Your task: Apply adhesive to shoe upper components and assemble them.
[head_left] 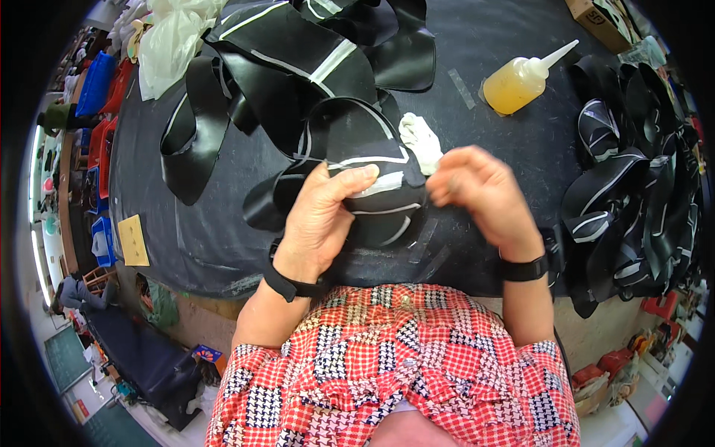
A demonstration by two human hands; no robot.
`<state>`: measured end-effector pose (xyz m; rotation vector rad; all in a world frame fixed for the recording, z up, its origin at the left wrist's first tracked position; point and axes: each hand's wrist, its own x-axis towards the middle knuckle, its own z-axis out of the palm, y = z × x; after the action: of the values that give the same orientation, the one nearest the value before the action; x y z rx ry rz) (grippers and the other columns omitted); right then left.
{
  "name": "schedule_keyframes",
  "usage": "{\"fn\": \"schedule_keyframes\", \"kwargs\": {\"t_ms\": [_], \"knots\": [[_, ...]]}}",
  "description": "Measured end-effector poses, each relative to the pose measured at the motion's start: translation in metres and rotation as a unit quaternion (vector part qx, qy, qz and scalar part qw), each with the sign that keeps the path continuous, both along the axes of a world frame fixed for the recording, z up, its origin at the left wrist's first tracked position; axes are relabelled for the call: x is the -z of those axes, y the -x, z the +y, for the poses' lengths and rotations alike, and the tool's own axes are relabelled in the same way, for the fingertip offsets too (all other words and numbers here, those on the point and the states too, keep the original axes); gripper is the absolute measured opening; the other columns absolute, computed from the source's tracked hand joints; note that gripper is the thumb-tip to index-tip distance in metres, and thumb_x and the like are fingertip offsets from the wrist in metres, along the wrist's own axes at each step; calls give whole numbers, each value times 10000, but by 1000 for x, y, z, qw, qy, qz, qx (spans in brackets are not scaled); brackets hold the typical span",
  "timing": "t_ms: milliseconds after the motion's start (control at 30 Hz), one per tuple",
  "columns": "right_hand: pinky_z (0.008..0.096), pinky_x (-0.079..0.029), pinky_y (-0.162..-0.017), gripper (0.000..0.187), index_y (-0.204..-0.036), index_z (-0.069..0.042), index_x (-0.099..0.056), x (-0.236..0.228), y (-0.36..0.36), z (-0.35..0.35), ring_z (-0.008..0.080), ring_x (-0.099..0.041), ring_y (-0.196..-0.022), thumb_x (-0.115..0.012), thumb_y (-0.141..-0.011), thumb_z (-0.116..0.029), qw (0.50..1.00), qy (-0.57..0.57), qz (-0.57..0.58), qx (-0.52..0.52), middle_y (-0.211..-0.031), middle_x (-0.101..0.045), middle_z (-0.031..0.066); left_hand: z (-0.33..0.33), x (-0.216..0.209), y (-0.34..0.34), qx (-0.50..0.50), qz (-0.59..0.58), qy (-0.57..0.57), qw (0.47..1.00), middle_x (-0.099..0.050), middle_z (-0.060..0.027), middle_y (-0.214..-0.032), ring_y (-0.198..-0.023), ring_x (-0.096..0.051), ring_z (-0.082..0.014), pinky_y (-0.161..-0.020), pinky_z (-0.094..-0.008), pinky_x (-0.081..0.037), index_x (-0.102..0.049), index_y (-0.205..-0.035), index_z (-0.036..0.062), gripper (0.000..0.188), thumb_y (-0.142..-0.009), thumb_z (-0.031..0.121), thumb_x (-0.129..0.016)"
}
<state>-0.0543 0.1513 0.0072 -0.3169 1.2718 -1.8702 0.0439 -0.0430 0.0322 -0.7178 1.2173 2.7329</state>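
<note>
My left hand [320, 212] is closed on a black shoe upper [382, 203], thumb on top. The piece is curved and carries white strips along its seams and edges. Beside its right edge my right hand [480, 194] is curled, with its fingertips drawn together and slightly blurred; what they pinch, if anything, cannot be made out. Just above those fingertips a crumpled white cloth [421, 141] lies against the upper. Further black uppers [298, 67] with white strips are heaped on the table beyond my left hand.
A squeeze bottle [514, 86] of yellow liquid, its nozzle slanting up, is at the far right of the black table [261, 268]. A second heap of black uppers [633, 194] fills the right edge. Plastic bags [175, 45] and a yellow card [133, 240] lie at the left.
</note>
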Motion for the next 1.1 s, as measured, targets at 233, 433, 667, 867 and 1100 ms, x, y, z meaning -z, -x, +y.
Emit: {"fn": "schedule_keyframes", "kwargs": {"t_ms": [233,433,667,867,1100], "knots": [[392,-441,-877,561,-1049,140,-451,16,59,24,314,-547,-973,-570,-814,-355,871,286,-359,176,-1065,-539,246,4,-19,11,-4,-1,86,996,-589,-105,-988,-904,-577,-190,-834,-300,-444,-501,-1081,-40,430,-685,68,-628],[456,-378,-956,775,-1202,86,-306,23,81,14,365,-449,-1084,-527,-789,-531,714,478,-465,212,-1150,-425,262,12,-25,9,-4,-18,106,994,-594,-95,-958,-874,-581,-186,-811,-291,-450,-521,-1054,-26,425,-651,40,-637],[473,-418,-916,469,-1114,55,-437,72,132,-6,372,-447,-1070,-545,-811,-286,717,483,-407,296,-1125,-442,241,14,-17,18,19,-2,134,991,-594,-70,-935,-828,-571,-139,-766,-268,-451,-531,-1024,-23,371,-677,63,-631],[502,-394,-931,367,-1134,-35,-475,17,96,15,320,-487,-1081,-562,-815,-194,912,294,-193,213,-1168,-509,147,2,-12,2,33,-22,123,992,-609,-91,-944,-843,-596,-163,-787,-269,-459,-523,-1041,-40,361,-706,64,-609],[514,-325,-978,696,-1321,0,-239,-48,49,52,429,-342,-1195,-596,-772,-235,976,191,-41,99,-1320,-290,281,7,-20,-8,44,-8,90,995,-607,-82,-942,-820,-591,-147,-778,-258,-451,-526,-1030,-30,341,-716,67,-617]]}}
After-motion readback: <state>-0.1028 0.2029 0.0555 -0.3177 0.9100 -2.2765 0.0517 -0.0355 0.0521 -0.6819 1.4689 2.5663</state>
